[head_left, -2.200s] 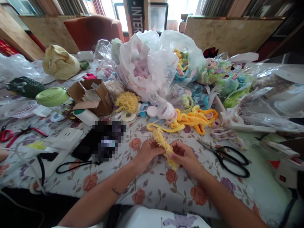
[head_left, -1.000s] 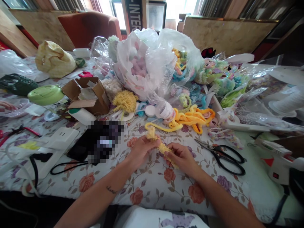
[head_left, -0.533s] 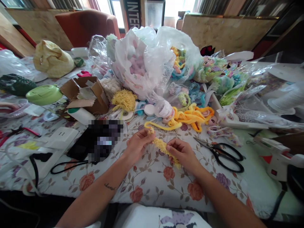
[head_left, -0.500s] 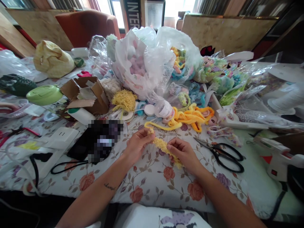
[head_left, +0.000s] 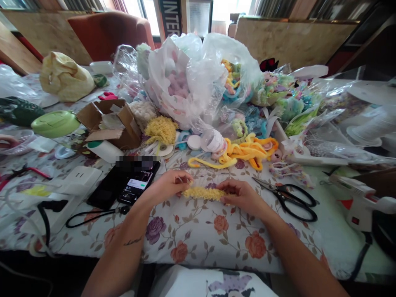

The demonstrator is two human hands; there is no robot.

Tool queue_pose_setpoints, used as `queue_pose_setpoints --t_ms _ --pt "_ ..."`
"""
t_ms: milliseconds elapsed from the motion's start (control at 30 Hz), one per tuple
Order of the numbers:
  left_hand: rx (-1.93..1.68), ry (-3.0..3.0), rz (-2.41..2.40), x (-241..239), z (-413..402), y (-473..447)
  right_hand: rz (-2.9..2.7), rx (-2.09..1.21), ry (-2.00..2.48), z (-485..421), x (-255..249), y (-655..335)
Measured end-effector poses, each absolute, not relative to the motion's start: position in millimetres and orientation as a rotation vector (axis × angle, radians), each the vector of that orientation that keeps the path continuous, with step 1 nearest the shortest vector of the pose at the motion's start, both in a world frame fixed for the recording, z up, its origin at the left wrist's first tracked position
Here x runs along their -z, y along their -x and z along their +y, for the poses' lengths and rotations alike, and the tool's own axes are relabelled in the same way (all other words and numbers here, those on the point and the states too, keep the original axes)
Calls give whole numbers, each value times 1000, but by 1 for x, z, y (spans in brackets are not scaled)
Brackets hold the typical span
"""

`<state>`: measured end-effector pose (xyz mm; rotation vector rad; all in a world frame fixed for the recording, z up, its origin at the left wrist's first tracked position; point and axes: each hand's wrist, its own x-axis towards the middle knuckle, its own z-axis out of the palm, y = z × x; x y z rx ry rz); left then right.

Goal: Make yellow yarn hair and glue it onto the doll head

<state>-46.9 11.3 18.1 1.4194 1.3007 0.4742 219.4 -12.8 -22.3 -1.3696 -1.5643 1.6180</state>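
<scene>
Yel. fuzzy strip [head_left: 203,193] held btwn L hand [head_left: 168,185] & R hand [head_left: 243,197], scissors [head_left: 295,200] nr

A white garment [head_left: 182,284] with a dotted lilac-and-black print [head_left: 230,284]. Beyond the garment's left side — bare left hand [head_left: 167,185], forearm [head_left: 116,260] with dark script tattoo [head_left: 133,241]; beyond its right — bare right hand [head_left: 241,196].
</scene>
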Motion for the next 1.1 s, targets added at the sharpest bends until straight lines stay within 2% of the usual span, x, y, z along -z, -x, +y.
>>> queue_pose_setpoints --t_ms 200,333,533,667,800,1100 --pt "-598 -1429 1493 -24 11 47 -1858 -1268 1456 -12 5 -227" --pt "-629 -1561 1589 -27 10 48 -1930 -1168 1524 -11 1 -232" --pt "-198 -1812 1617 -14 6 39 -2023 -1279 1494 -12 8 -234" --pt "-173 -1963 1541 -5 6 23 -1936 -1477 1421 -15 9 -231" --pt "-302 -1926 1452 0 4 15 -1861 -1585 1347 -17 8 -228" --pt "-807 -1138 1169 7 1 2 -1775 -1594 1314 -21 16 -217"
